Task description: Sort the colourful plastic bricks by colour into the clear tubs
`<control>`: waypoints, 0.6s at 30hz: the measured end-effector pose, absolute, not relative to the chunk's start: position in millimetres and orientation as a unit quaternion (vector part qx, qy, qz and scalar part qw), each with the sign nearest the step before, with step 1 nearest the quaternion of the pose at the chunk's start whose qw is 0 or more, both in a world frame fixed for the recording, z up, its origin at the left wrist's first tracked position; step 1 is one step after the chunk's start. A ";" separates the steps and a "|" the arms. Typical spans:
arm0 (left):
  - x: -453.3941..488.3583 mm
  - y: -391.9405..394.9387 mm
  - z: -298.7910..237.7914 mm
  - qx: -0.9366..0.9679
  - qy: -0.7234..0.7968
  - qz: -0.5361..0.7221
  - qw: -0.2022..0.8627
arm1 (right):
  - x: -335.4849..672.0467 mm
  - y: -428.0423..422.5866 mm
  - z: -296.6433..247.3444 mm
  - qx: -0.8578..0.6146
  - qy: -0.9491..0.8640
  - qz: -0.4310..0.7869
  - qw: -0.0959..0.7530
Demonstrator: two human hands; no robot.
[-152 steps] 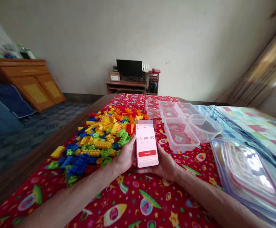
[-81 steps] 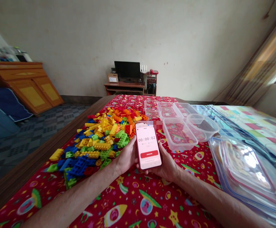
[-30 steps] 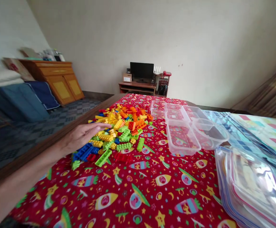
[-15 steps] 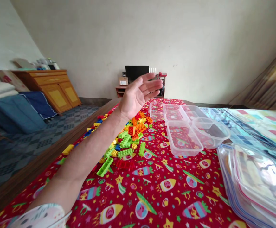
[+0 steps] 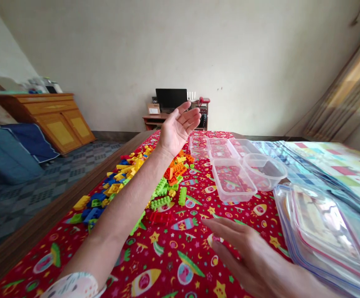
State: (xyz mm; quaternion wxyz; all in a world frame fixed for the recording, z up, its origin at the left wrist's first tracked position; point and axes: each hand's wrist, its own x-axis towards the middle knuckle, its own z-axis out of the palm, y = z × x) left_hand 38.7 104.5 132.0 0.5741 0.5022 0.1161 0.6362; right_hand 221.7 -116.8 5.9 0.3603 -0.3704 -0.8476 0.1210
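My left hand [image 5: 180, 129] is raised above the far side of a heap of toy building bricks [image 5: 161, 202], palm turned to the right and fingers stretched, holding nothing. The heap mixes yellow, blue, green, orange and red bricks, and my left forearm hides part of it. Low at the right, my right hand [image 5: 240, 248] hovers over the red patterned cloth [image 5: 155, 265], fingers extended and slightly blurred, with nothing in it. Clear plastic containers [image 5: 234, 182], rectangular and round, stand open beyond my right hand. Stacked clear lids [image 5: 325, 231] with coloured rims lie to its right.
A wooden table edge [image 5: 40, 211] runs along the left. Blue checked cloth [image 5: 269, 151] lies behind the lids. A wooden cabinet [image 5: 56, 120] stands at far left, and a dark monitor [image 5: 171, 99] sits on a desk by the far wall.
My right hand has come into view from the lower right. My left hand stays raised, its fingers a little more upturned. The view has swung slightly to the right.
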 end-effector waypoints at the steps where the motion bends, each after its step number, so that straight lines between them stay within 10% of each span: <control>1: 40.1 104.9 131.4 0.499 0.113 0.635 0.579 | 195.9 -99.1 8.8 -0.351 -0.862 0.127 0.342; 18: 9.4 122.5 109.4 0.581 0.196 0.593 0.522 | 103.7 -13.7 -16.8 -0.333 -0.916 -0.018 0.224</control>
